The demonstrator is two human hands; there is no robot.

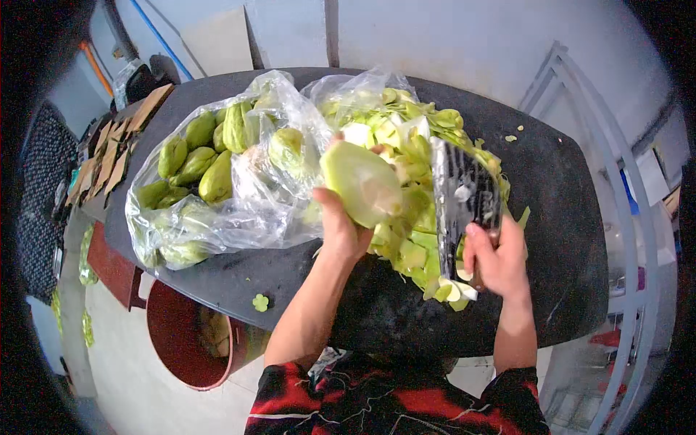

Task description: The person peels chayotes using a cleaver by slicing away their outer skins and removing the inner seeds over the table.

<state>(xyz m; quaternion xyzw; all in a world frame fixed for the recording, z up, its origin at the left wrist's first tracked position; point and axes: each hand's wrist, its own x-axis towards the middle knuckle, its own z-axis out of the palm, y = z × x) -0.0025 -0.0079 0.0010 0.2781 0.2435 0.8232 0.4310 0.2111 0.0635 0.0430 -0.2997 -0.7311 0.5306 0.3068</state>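
Observation:
My left hand point(342, 226) is closed round a large pale green chayote point(360, 181), whose smooth, light face looks bare of skin. In my right hand point(500, 255) is a cleaver point(465, 192) with a broad dark blade, smeared and wet, standing roughly upright. A gap separates the blade from the chayote. Pale slices point(455, 291) lie at the blade's lower end by my right fingers. Beneath both hands spreads a heap of green peelings point(415, 243). Left of it, a clear plastic bag point(272, 221) holds several whole chayotes point(217, 177). My right hand partly hides the cleaver's handle.
Everything rests on a dark table point(554, 239) with rounded edges. A dark red bin point(163, 333) stands on the floor below its left side. A grey metal railing point(629, 181) rises on the right. Cardboard pieces point(109, 156) lie at the far left.

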